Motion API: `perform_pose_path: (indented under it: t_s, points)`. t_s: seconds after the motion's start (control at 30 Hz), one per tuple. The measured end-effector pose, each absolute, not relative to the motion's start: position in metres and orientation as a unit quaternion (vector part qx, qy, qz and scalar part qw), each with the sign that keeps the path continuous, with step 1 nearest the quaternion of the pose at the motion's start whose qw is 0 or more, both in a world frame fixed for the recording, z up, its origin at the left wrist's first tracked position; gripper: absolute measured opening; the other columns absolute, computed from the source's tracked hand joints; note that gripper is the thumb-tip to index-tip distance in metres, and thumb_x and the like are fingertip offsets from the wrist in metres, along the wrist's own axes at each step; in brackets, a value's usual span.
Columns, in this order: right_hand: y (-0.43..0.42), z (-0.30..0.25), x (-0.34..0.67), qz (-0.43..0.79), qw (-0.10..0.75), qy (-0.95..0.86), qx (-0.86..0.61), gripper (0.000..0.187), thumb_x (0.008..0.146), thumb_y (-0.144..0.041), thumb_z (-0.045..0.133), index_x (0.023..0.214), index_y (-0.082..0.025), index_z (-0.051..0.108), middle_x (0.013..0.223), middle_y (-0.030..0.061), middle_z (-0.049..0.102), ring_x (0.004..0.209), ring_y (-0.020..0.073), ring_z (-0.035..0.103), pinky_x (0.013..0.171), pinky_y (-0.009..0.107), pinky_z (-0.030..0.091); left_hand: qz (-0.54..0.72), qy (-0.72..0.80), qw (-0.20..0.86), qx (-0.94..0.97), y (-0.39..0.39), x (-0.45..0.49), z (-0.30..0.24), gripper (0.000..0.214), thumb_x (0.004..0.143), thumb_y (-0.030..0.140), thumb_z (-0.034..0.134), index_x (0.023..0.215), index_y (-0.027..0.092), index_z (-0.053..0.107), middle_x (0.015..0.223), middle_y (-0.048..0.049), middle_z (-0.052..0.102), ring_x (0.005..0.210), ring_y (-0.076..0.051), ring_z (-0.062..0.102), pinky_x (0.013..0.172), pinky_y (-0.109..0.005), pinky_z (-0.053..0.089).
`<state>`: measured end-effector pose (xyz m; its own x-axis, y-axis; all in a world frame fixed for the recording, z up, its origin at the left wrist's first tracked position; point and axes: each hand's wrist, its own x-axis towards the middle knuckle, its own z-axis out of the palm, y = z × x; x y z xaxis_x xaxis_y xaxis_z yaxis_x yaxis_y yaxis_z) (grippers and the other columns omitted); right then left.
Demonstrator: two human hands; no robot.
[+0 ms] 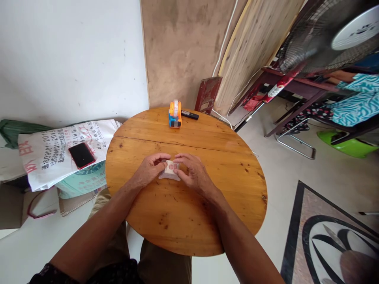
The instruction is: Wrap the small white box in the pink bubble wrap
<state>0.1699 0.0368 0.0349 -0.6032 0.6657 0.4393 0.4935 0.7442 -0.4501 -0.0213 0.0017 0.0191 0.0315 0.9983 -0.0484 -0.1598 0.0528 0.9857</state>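
A small white packet with red print, in see-through plastic wrap, lies near the middle of the round wooden table. My left hand grips its left side, with the thumb on the packet's edge and the fingers curled behind. On the other side, my right hand holds the packet's right edge between thumb and fingers. A crinkled end of the wrap sticks out toward me below the thumbs. Whether the packet touches the tabletop or is slightly raised, I cannot tell.
An orange and blue tape dispenser and a black remote-like object stand at the far edge of the wooden table. Left are sacks with a phone. A fan and a seated person are at right.
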Motion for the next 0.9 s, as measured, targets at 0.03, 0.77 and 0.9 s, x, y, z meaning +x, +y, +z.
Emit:
perform_pose_path:
  t_s: [0.03,0.77,0.9]
  points:
    - [0.037,0.034,0.168,0.136,0.311,-0.881,-0.329,0.012,0.089,-0.029,0.06,0.098,-0.025,0.067,0.111,0.0075,0.072,0.104,0.0232,0.065,0.091,0.041,0.044,0.519,0.465,0.555,0.455,0.002,-0.021,0.019,0.038,0.068,0.03,0.071,0.102,0.014,0.069,0.083,-0.0021,0.069,0.068,-0.013,0.059,0.063,-0.025,0.045]
    - [0.027,0.031,0.153,0.119,0.331,-0.869,-0.348,0.019,0.094,-0.023,0.049,0.085,-0.025,0.065,0.091,0.0026,0.074,0.09,0.0203,0.065,0.094,0.04,0.039,0.5,0.486,0.544,0.466,0.003,-0.021,0.019,0.033,0.068,0.033,0.071,0.096,0.016,0.072,0.079,-0.0009,0.067,0.064,-0.012,0.054,0.059,-0.023,0.041]
    - [0.025,0.037,0.157,0.155,0.378,-0.842,-0.353,0.016,0.093,-0.028,0.053,0.088,-0.026,0.068,0.094,0.0032,0.075,0.098,0.0224,0.066,0.096,0.041,0.042,0.508,0.478,0.553,0.457,0.002,-0.02,0.018,0.036,0.068,0.033,0.072,0.099,0.015,0.071,0.077,-0.0005,0.067,0.064,-0.012,0.055,0.061,-0.024,0.042]
